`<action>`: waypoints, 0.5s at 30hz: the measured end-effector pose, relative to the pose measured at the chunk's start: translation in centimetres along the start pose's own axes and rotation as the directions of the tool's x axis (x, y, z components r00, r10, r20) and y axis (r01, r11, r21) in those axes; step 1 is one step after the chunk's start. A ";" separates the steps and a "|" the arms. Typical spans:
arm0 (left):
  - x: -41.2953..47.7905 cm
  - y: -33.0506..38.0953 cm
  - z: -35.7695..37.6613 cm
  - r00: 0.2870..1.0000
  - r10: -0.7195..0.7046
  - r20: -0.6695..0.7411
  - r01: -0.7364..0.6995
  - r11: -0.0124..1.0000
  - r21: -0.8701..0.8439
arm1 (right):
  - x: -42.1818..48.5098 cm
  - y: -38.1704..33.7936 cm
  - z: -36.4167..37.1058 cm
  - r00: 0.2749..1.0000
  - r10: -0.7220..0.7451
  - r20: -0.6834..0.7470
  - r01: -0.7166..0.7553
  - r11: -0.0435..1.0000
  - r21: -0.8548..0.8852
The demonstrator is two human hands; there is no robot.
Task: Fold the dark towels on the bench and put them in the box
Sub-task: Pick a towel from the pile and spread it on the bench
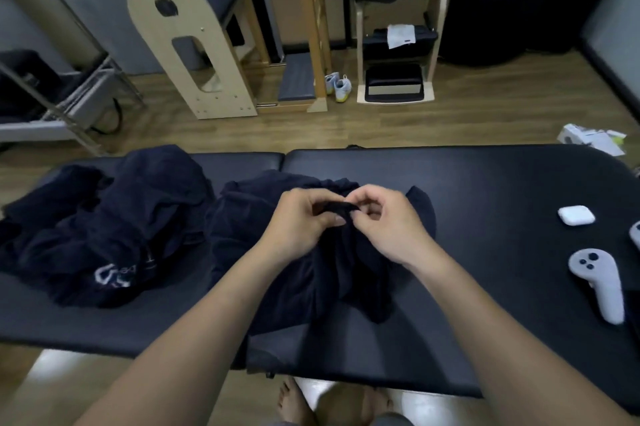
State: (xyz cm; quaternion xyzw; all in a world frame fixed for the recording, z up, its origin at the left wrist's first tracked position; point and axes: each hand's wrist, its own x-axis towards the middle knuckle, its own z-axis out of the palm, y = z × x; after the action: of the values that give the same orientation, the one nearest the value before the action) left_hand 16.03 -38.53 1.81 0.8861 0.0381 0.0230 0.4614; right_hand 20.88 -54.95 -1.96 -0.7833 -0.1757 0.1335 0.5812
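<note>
A crumpled dark navy towel (263,252) lies at the middle of the black padded bench (485,190). My left hand (298,228) and my right hand (388,221) meet above it, and both pinch the same bunched edge of that towel between thumb and fingers. To the left sits a pile of dark towels (104,225), one of them with a white logo (114,275). No box is in view.
At the bench's right end lie a white earbud case (576,215) and a grey game controller (597,282). Beyond the bench, on the wooden floor, stand wooden exercise equipment (194,45), a shelf unit (398,45) and a pair of shoes (337,86).
</note>
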 end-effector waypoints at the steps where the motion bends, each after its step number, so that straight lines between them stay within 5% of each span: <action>1: 0.6 0.6 0.0 1.000 0.022 -0.020 -0.021 1.000 0.012 | -0.1 0.3 0.1 0.997 0.021 -0.081 -0.020 1.000 0.018; 8: 4.2 8.6 -1.7 0.965 0.259 -0.040 -0.260 0.966 -0.014 | -0.5 2.6 -0.5 0.938 0.159 -0.308 -0.175 0.984 -0.025; 15: 5.8 14.6 -10.3 0.883 0.398 -0.248 -0.429 0.900 -0.081 | 0.8 1.6 -3.6 0.889 0.187 -0.418 -0.275 0.948 -0.161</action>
State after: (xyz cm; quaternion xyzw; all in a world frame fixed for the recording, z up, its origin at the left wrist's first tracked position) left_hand 21.68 -37.93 19.69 0.8325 -0.1016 0.2235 0.4967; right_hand 23.31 -58.10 -2.44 -0.8676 0.0277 0.0203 0.4961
